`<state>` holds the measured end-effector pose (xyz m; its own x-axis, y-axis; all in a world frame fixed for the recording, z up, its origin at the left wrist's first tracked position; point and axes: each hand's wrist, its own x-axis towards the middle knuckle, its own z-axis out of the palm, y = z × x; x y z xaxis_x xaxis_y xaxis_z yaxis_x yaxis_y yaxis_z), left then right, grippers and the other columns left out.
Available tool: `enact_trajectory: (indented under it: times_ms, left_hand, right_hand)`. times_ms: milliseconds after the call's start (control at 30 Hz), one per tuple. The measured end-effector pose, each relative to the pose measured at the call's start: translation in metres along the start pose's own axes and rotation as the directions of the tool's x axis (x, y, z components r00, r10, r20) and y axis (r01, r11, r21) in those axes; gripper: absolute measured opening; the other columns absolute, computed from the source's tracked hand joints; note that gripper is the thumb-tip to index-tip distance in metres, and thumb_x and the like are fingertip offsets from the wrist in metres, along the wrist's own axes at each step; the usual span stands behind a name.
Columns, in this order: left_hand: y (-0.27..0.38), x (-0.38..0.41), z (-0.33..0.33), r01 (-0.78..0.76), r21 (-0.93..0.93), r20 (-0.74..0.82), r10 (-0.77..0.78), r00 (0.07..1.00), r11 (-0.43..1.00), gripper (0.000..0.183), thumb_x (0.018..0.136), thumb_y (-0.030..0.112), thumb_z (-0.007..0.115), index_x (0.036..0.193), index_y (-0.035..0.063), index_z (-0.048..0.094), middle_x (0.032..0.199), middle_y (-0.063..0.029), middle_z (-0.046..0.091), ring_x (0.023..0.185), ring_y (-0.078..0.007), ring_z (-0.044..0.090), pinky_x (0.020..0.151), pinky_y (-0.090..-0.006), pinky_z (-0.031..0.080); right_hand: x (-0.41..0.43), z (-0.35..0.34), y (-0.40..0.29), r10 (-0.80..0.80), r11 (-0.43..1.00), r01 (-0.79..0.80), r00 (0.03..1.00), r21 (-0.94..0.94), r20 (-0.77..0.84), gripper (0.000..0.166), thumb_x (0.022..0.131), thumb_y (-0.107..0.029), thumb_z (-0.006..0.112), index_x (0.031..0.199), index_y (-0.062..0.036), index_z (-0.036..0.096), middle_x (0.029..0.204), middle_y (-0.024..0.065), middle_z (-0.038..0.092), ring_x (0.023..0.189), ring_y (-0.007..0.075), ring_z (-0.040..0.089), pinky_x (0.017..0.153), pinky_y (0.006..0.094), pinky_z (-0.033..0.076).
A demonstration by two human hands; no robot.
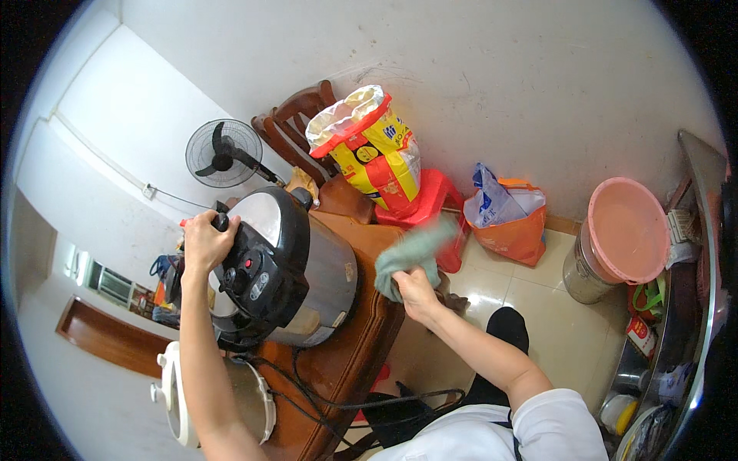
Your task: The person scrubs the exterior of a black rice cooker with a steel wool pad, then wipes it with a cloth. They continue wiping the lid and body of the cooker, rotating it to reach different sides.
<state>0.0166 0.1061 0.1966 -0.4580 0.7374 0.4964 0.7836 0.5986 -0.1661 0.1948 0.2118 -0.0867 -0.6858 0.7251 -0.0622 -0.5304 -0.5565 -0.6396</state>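
A large electric pressure cooker (323, 276) with a black lid and a grey metal body stands on a brown wooden table (380, 311). My left hand (209, 239) is closed around the black handle (221, 222) on top of its lid. To the right of the cooker, past the table edge, my right hand (416, 291) grips a green cloth (406, 256), whose far end is blurred. Black power cords (346, 405) run over the table's near part. A white-lidded pot (251, 397) stands beside the cooker, partly behind my left forearm.
Beyond the table are a wooden chair (340, 199), a standing fan (223, 152) and a red plastic stool (429, 196) bearing a yellow-red sack (375, 155). An orange bag (510, 236) sits on the tiled floor. At right, a pink basin (628, 230) rests near a metal shelf (663, 322).
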Motion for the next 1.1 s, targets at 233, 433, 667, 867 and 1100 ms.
enact_trajectory:
  times_ms: [233,433,667,867,1100]
  left_hand:
    - [-0.006,0.000,0.006,-0.033,-0.031,-0.042,0.032,0.999,0.999,0.045,0.075,0.036,0.066,0.072,-0.0085,0.061,0.060,-0.0225,0.057,0.055,-0.0310,0.058,0.055,-0.0376,0.044]
    - [-0.005,0.002,0.007,-0.017,-0.045,-0.036,0.016,0.999,0.999,0.043,0.074,0.035,0.067,0.075,-0.0079,0.063,0.063,-0.0220,0.059,0.058,-0.0318,0.060,0.058,-0.0383,0.046]
    - [-0.001,-0.001,0.002,0.025,-0.021,-0.004,-0.025,1.000,0.999,0.041,0.074,0.034,0.067,0.080,-0.0061,0.065,0.071,-0.0232,0.062,0.068,-0.0342,0.062,0.068,-0.0389,0.048]
    - [-0.005,0.001,0.006,-0.077,-0.032,-0.083,0.075,0.994,0.996,0.042,0.074,0.034,0.067,0.072,-0.0079,0.062,0.060,-0.0225,0.058,0.056,-0.0331,0.059,0.056,-0.0388,0.045]
    - [-0.012,-0.001,0.009,-0.095,-0.011,-0.093,0.094,0.991,0.995,0.042,0.074,0.034,0.068,0.075,-0.0079,0.063,0.060,-0.0226,0.058,0.057,-0.0312,0.061,0.056,-0.0384,0.046]
  right_hand:
    - [0.005,0.009,-0.012,-0.059,0.954,0.078,0.995,-0.291,0.074,0.022,0.084,-0.005,0.039,0.092,0.0037,0.057,0.089,0.0089,0.058,0.084,0.0194,0.053,0.073,0.0320,0.043]
    - [-0.012,-0.074,0.012,0.539,0.838,-0.545,0.836,-0.040,-0.100,0.019,0.089,-0.007,0.043,0.097,0.0008,0.058,0.092,0.0112,0.061,0.086,0.0231,0.058,0.075,0.0342,0.048]
    - [-0.005,-0.031,-0.039,0.260,0.833,-0.426,0.864,0.353,0.431,0.026,0.088,0.001,0.046,0.114,-0.0027,0.052,0.101,0.0086,0.062,0.087,0.0170,0.063,0.077,0.0293,0.053]
    - [0.015,0.027,-0.037,0.258,0.903,-0.372,0.869,0.215,0.421,0.018,0.092,-0.016,0.055,0.105,-0.0039,0.057,0.092,0.0049,0.063,0.079,0.0136,0.061,0.071,0.0287,0.052]
    - [0.035,0.124,-0.060,0.112,0.993,-0.088,0.933,-0.084,0.342,0.028,0.090,-0.030,0.058,0.083,-0.0035,0.062,0.072,-0.0023,0.058,0.063,0.0064,0.049,0.057,0.0234,0.041]
